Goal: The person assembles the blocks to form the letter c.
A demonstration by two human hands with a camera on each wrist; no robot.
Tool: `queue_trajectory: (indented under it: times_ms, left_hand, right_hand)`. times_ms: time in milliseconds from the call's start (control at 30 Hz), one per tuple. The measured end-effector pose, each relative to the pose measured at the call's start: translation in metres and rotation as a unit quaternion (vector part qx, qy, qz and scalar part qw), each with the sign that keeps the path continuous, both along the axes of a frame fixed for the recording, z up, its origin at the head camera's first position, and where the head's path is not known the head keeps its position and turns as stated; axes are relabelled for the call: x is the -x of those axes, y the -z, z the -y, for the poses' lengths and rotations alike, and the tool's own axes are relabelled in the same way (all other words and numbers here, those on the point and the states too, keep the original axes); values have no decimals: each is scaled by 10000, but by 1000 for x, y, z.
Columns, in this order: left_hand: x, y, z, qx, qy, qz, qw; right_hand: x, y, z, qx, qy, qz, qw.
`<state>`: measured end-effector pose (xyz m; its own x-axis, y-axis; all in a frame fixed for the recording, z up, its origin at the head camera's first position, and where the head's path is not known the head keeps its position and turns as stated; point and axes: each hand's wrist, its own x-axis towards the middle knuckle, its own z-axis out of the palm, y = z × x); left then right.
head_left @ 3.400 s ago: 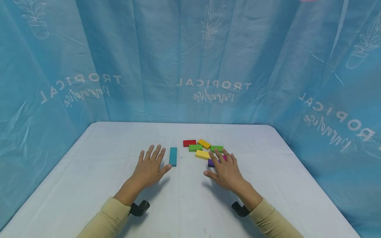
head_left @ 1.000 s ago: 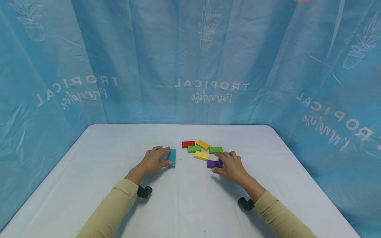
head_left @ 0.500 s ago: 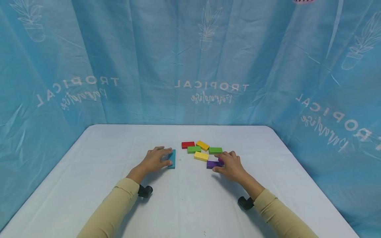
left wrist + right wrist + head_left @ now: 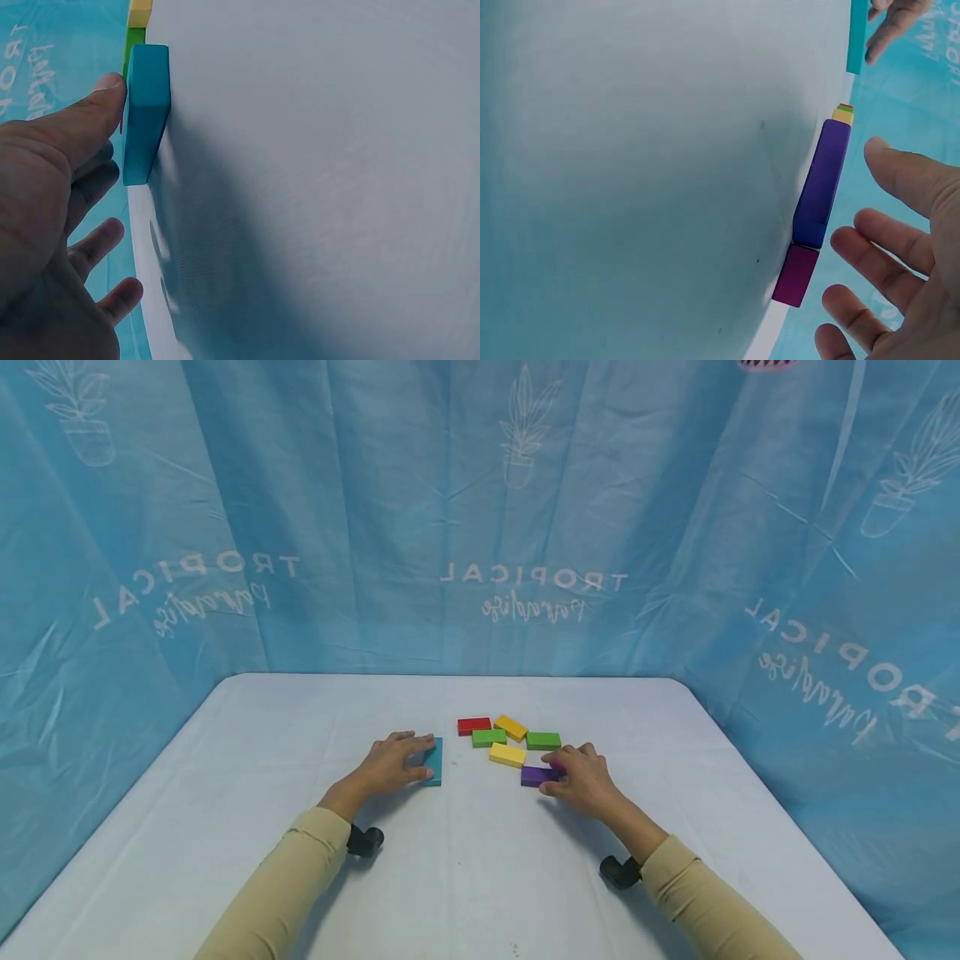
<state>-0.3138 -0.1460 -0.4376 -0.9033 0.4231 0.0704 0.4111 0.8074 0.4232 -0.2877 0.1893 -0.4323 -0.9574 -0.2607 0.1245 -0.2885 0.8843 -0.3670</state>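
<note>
A long teal block lies lengthwise away from me on the white table. My left hand is over its left side, fingertips and thumb overlapping the block in the head view. In the left wrist view the thumb comes right at its upper face, the fingers loosely spread. Farther right, a purple block lies end to end with a magenta block. My right hand hovers beside these two, thumb and fingers parted; a gap shows between it and them in the right wrist view.
Behind the purple block lie a yellow block, a green block, another green block, a second yellow block and a red block. A blue printed curtain surrounds the white table.
From flat and spread, both hands have bent their fingers; the left has come over the teal block, the right beside the purple one. Lately only the right thumb has shifted slightly right. The blocks stay put.
</note>
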Motion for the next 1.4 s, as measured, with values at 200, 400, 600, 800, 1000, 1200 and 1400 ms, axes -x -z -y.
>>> queue_trajectory:
  times_ms: [200, 400, 600, 800, 1000, 1200, 1400]
  left_hand:
    - [0, 1, 0, 56, 16, -19, 10000]
    - [0, 2, 1, 44, 64, -13, 10000]
    - [-1, 2, 2, -20, 69, -4, 10000]
    - [0, 4, 3, -30, 96, -115, 9999]
    - [0, 5, 3, -34, 69, -119, 9999]
    - [0, 4, 2, -36, 3, -20, 10000]
    - [0, 3, 2, -47, -37, 89, 9999]
  right_hand:
    - [2, 2, -1, 34, 33, 55, 10000]
    - [4, 3, -2, 59, 22, 103, 9999]
    - [8, 5, -2, 48, 34, 176, 9998]
    - [11, 6, -2, 11, 50, 250, 9997]
    - [12, 7, -3, -14, 40, 256, 9997]
    - [13, 8, -3, -28, 78, 227, 9997]
    - [12, 8, -4, -45, 64, 203, 9998]
